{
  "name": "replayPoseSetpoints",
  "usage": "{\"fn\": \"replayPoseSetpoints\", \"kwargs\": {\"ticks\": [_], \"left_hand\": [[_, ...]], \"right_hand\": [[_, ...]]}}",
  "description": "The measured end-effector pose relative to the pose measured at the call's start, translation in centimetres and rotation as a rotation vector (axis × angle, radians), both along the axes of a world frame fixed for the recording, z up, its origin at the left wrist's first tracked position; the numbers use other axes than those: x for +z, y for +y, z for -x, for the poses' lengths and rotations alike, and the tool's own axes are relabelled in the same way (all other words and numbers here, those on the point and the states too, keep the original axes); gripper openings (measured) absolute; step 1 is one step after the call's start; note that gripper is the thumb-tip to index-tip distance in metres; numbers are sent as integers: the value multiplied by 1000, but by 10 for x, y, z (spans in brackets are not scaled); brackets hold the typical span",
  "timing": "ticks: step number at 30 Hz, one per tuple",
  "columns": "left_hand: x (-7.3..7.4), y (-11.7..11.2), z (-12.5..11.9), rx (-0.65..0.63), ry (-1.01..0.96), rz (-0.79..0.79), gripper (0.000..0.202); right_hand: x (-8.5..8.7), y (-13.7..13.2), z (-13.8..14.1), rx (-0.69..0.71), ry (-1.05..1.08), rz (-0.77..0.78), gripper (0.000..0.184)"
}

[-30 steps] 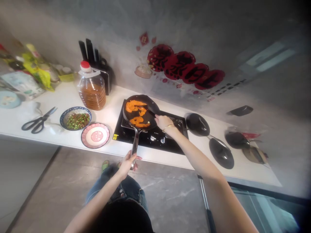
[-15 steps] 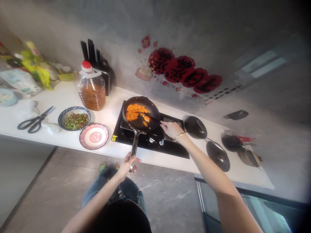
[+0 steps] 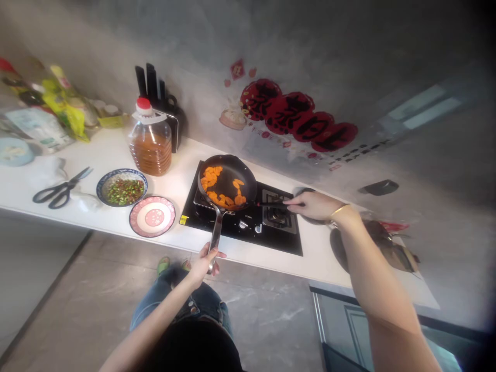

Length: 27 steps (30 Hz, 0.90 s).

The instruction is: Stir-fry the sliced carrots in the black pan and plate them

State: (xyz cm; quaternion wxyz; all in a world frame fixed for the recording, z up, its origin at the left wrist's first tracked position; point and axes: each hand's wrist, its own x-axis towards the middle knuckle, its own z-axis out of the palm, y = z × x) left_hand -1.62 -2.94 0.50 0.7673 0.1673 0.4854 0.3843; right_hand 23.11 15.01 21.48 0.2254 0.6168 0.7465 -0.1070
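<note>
A dark frying pan [image 3: 226, 178] rests on the left side of the black gas cooktop [image 3: 228, 226]. Orange carrot slices [image 3: 211, 175] lie along its left, lower and right parts, leaving the middle bare. My left hand [image 3: 204, 262] is wrapped around the pan's metal handle [image 3: 217, 230] near its end, in front of the counter edge. Over the right burner [image 3: 279, 214], my right hand [image 3: 312, 205] grips a long, thin black cooking utensil [image 3: 273, 205]. It points left toward the pan's right rim; its working end cannot be made out.
Left of the cooktop are a pink-white plate [image 3: 152, 216], a bowl of chopped green and red food [image 3: 124, 191], scissors [image 3: 62, 190], an oil jug [image 3: 150, 150] and a knife block [image 3: 174, 124]. A dark lid [image 3: 339, 248] lies partly behind my right arm.
My right hand has moved right, drawing the utensil out of the pan's middle. The carrot slices have spread toward the sides. My left hand keeps its hold on the handle.
</note>
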Motion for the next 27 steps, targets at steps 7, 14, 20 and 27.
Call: {"fn": "replayPoseSetpoints", "kwargs": {"ticks": [7,14,20,27], "left_hand": [[0,-1,0,0,-18,-6,40],[2,-1,1,3,-23,-12,41],[-2,-1,0,5,-28,-30,45],[-3,0,0,-3,-13,-28,44]], "right_hand": [[-60,6,47,-78,84,-111,41],[-89,10,84,45,125,-110,43],[-13,-19,47,44,-84,-27,40],[-15,-28,37,55,-26,85,39]]}}
